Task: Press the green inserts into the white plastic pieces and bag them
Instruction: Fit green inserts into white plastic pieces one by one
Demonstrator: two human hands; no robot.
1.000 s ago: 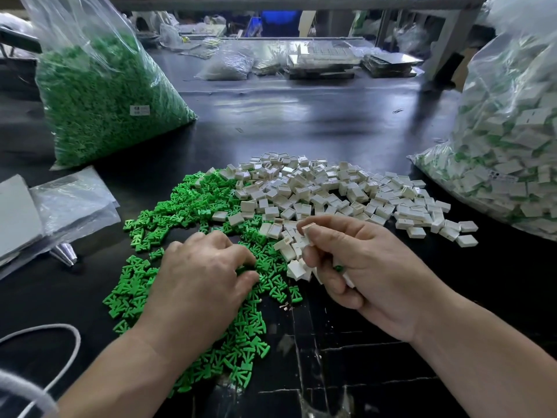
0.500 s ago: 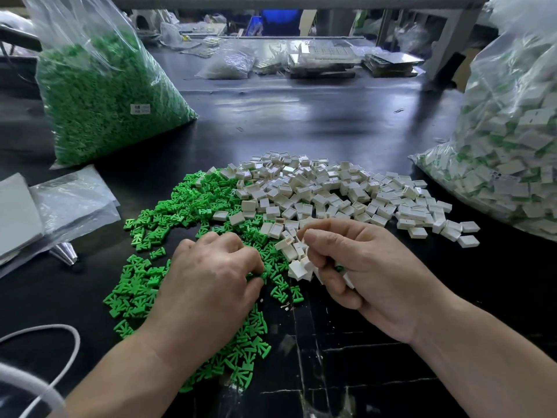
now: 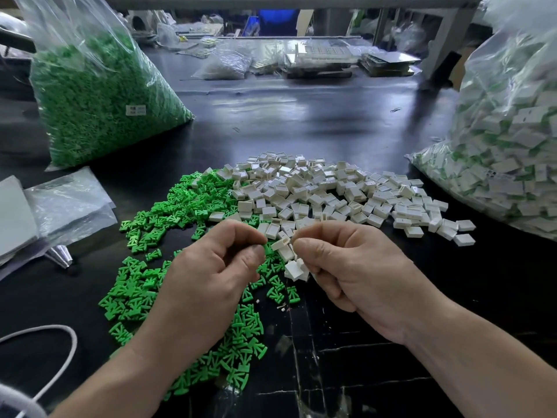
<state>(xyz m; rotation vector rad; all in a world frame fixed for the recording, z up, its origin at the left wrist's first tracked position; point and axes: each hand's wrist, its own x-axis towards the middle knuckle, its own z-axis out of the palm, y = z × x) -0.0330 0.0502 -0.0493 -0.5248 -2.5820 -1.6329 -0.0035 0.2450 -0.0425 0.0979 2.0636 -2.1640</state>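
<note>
The step in hand looks like the mating of 1 insert with 1 housing, above the loose stock and not yet pressed home. The left hand [image 3: 217,276] is curled, thumb against forefinger; whether an insert sits in that pinch I cannot tell. The right hand [image 3: 355,267] pinches 1 of the white plastic pieces [image 3: 316,188] at its fingertips and cradles a few more in its curled fingers. The green inserts [image 3: 168,212] lie spread on the dark surface [image 3: 301,116] under and left of the hands, touching the white heap beyond them. The next move calls for lining the insert up with the open side of the housing, then a firm squeeze. The bag of finished pieces [image 3: 512,146] waits far right; a sack of green stock [image 3: 99,101] stands far left.
</note>
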